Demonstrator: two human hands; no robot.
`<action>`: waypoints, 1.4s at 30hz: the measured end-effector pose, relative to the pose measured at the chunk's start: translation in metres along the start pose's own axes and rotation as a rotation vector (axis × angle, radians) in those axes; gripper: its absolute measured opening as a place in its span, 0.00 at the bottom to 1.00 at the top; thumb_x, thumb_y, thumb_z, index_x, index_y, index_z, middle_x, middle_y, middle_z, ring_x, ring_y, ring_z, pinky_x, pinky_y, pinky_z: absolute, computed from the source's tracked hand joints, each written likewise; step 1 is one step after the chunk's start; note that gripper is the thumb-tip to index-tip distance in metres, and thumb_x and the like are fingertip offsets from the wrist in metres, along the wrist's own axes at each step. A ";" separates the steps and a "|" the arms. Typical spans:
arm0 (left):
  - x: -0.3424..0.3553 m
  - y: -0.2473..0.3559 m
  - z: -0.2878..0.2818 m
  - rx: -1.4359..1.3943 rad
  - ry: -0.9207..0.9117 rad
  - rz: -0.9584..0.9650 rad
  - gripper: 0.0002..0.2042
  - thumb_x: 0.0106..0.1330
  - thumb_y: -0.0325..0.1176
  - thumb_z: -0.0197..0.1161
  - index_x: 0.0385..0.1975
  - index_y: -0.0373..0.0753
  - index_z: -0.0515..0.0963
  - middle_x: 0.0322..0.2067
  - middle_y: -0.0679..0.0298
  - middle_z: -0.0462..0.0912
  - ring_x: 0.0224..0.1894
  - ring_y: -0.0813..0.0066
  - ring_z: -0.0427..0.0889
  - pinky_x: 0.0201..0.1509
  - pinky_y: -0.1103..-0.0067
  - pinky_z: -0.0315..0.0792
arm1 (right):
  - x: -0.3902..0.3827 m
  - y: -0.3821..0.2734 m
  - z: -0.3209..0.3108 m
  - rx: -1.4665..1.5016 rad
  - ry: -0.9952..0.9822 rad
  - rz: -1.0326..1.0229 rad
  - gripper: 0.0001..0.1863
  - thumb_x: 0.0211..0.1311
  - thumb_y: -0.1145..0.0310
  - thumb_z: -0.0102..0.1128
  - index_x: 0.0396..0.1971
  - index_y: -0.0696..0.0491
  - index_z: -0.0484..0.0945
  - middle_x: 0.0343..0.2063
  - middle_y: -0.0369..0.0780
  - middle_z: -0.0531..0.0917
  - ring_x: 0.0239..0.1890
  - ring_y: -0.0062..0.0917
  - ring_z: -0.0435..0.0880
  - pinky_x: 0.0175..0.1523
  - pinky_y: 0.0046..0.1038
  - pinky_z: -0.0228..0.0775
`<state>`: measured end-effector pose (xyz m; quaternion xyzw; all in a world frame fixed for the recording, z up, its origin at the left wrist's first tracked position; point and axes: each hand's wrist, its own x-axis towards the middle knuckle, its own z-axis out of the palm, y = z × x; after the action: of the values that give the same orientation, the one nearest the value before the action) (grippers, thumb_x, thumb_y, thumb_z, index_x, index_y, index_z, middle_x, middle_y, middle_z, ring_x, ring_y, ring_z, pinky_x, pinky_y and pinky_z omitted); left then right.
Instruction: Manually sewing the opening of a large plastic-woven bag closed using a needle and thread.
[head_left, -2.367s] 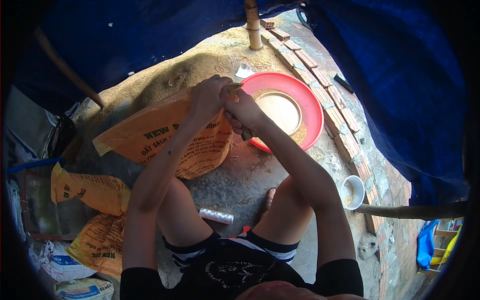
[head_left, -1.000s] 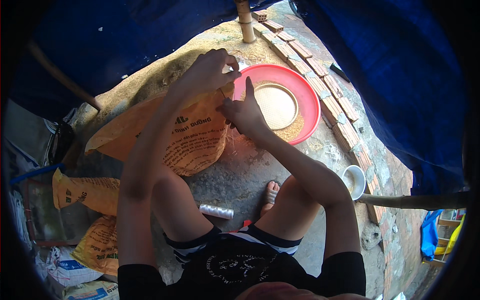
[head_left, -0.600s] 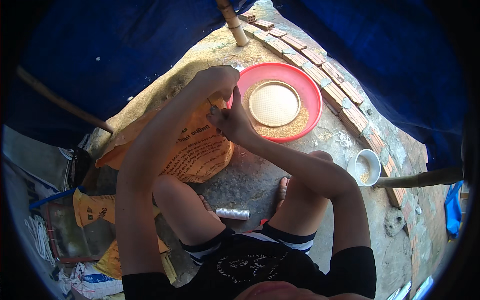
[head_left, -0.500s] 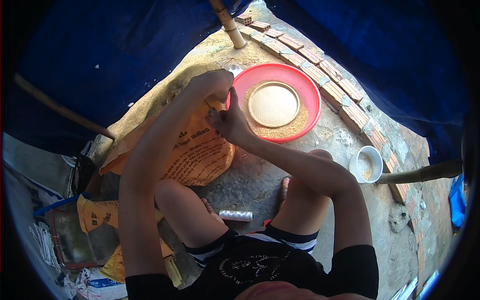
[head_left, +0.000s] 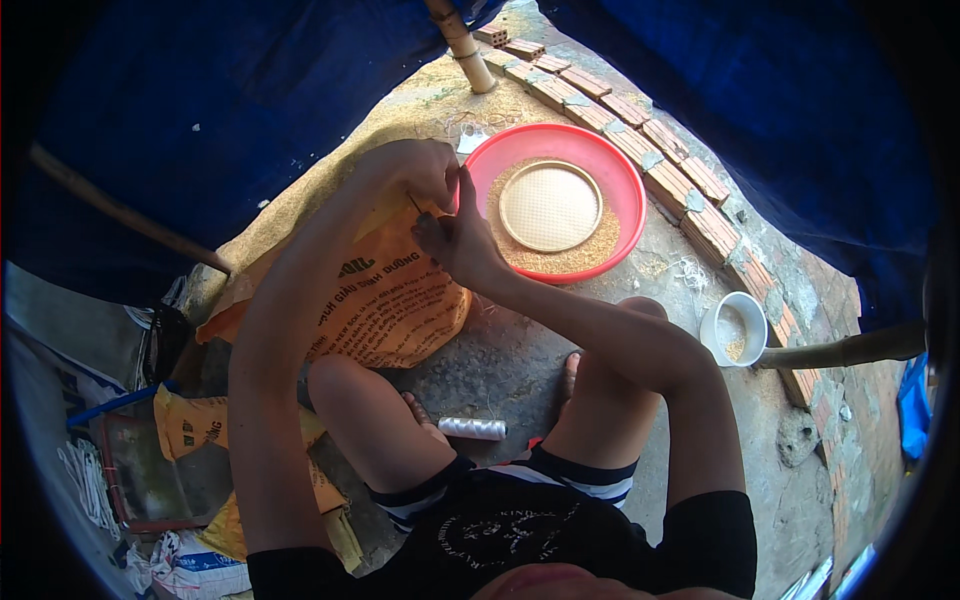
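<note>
A full orange sack (head_left: 400, 310) with dark print stands in front of my left knee. Over its upper edge my left hand (head_left: 428, 172) is bent and closed, its fingertips turned away, so what they hold is hidden. My right hand (head_left: 462, 238) is right beside it, one finger pointing up to the left hand. Between its other fingers a thin dark needle-like rod (head_left: 416, 204) sticks out toward the sack's top. On the ground between my feet lies a spool of white thread (head_left: 472, 429).
A red basin (head_left: 632, 225) of grain holds a round woven sieve (head_left: 550, 206). A white pot (head_left: 760, 325) stands at right by a wooden pole (head_left: 850, 346). Bricks (head_left: 665, 185) line the far right. Blue tarps (head_left: 250, 90) hang around; orange bags (head_left: 200, 425) lie at left.
My left forearm has shifted slightly left and the sack's printed side shows more. Both hands stay close together at the sack's top.
</note>
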<state>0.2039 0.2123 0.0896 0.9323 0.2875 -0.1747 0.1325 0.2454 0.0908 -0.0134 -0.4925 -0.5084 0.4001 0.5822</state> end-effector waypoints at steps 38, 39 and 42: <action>0.018 -0.041 0.006 -0.799 0.178 -0.023 0.15 0.54 0.30 0.57 0.42 0.35 0.74 0.25 0.59 0.77 0.29 0.73 0.76 0.37 0.78 0.69 | 0.002 -0.008 0.000 0.067 -0.043 0.054 0.41 0.59 0.69 0.50 0.61 0.53 0.29 0.22 0.41 0.77 0.19 0.20 0.77 0.22 0.21 0.66; 0.016 -0.036 0.006 -0.801 0.176 -0.019 0.15 0.54 0.30 0.57 0.42 0.35 0.74 0.25 0.59 0.77 0.29 0.73 0.76 0.37 0.78 0.69 | 0.002 -0.006 -0.002 0.025 -0.044 0.038 0.40 0.59 0.69 0.50 0.61 0.51 0.30 0.23 0.41 0.77 0.19 0.21 0.77 0.22 0.21 0.66; 0.010 -0.029 0.004 -1.058 0.274 -0.236 0.12 0.53 0.26 0.57 0.38 0.36 0.75 0.26 0.62 0.77 0.27 0.75 0.77 0.33 0.83 0.71 | 0.004 0.003 -0.002 -0.002 -0.033 -0.005 0.39 0.59 0.70 0.49 0.62 0.49 0.32 0.22 0.41 0.77 0.19 0.21 0.78 0.20 0.20 0.66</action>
<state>0.1935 0.2384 0.0776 0.7143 0.4531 0.1027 0.5234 0.2482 0.0949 -0.0155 -0.4853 -0.5194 0.4062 0.5741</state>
